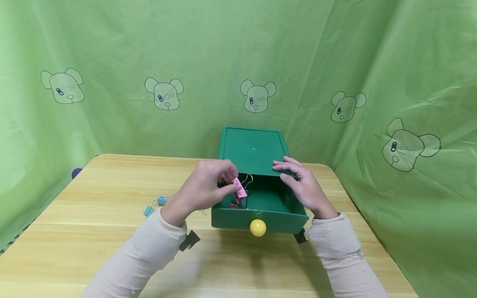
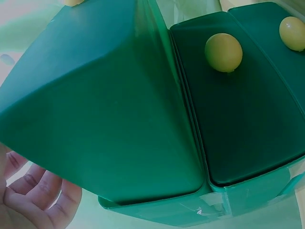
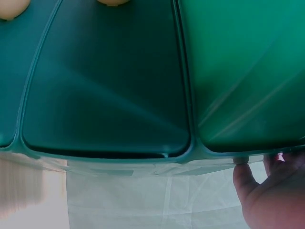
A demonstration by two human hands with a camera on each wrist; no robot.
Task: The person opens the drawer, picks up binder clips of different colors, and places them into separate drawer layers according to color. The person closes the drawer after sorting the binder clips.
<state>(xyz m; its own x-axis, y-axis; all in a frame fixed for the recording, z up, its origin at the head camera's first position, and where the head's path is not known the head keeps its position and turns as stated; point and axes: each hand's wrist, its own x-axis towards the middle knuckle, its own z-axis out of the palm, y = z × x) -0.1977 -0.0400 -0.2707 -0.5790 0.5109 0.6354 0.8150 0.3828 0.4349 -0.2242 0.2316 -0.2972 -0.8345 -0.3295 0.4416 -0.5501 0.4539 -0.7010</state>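
Observation:
My left hand [image 1: 208, 184] pinches a pink binder clip [image 1: 240, 190] between thumb and fingers, over the left part of a pulled-out green drawer [image 1: 257, 221]. A darker red binder clip [image 1: 237, 206] shows just below it, at the drawer's front wall. My right hand [image 1: 303, 186] rests with loosely extended fingers on the front right edge of the green cabinet [image 1: 253, 149]. In the left wrist view the drawer's outside covers much of the left hand [image 2: 40, 195] and hides the clip. The right wrist view catches the right hand [image 3: 279, 195] at the cabinet's edge.
Blue binder clips [image 1: 149, 210] lie on the wooden table [image 1: 112, 194] left of the cabinet. Black clips [image 1: 190, 241] appear near the left sleeve and below the drawer's right corner. A yellow knob [image 1: 258, 227] sticks out in front. Green curtain [image 1: 208, 54] surrounds the table.

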